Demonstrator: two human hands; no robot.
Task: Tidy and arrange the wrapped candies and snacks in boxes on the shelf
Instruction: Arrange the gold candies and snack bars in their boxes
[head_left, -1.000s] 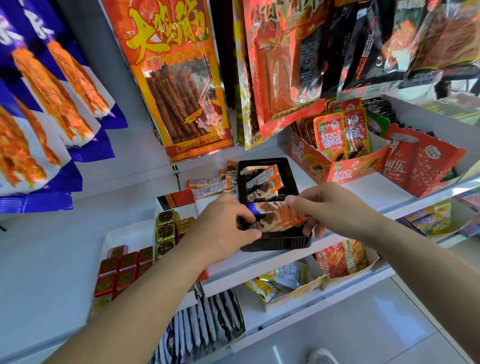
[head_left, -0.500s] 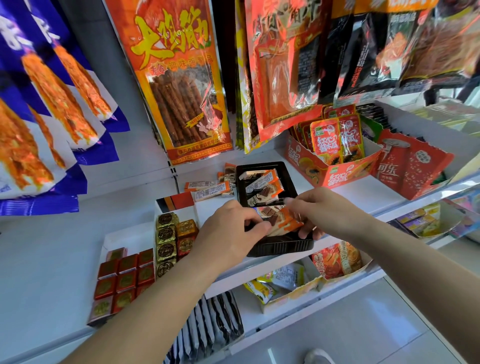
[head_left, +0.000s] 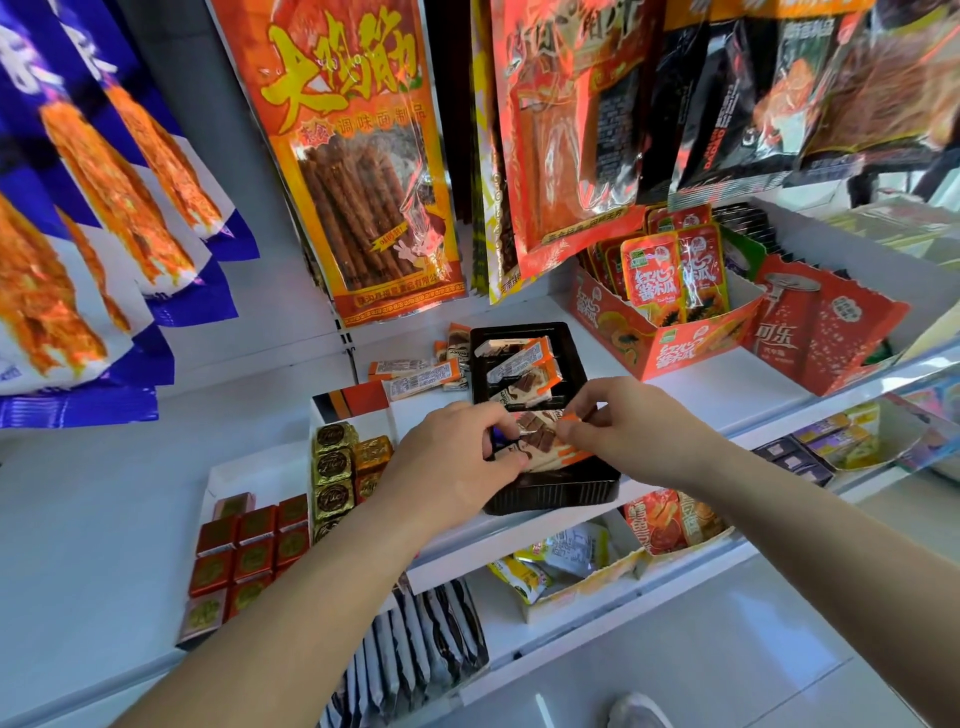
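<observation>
Figure: shelf-tidying, seen from beside the person, near to far.

Nearest, on the lower shelf, is a row of dark upright foil sachets (head_left: 426, 634). Above them the left hand (head_left: 452, 467) and right hand (head_left: 628, 431) meet over the front end of a shallow black plastic tray (head_left: 550, 496) set at the front edge of the white shelf board (head_left: 727, 395). Both hands have curled fingers. Each pinches one end of a small stack of flat orange-and-white wrapped chocolate bars (head_left: 540, 441) at the tray's front compartment. Whether the stack rests in it or hangs just above cannot be told.

Left of the tray stand gold foil-wrapped square candies (head_left: 332, 462) and red foil-wrapped squares (head_left: 254, 551). Further back in the tray, more bars (head_left: 524, 364) lie askew. Loose bars (head_left: 415, 376) lie on the board beside its far end. Beyond are a red cardboard display box (head_left: 670, 353) of pouches and large hanging snack bags (head_left: 358, 156).

Handling, as a judgement: the bars look light and fairly stiff, liable to snap if bent. The film wrappers are probably slick, so the stack may fan out. It is best held by the crimped ends or long edges, with even pressure.
</observation>
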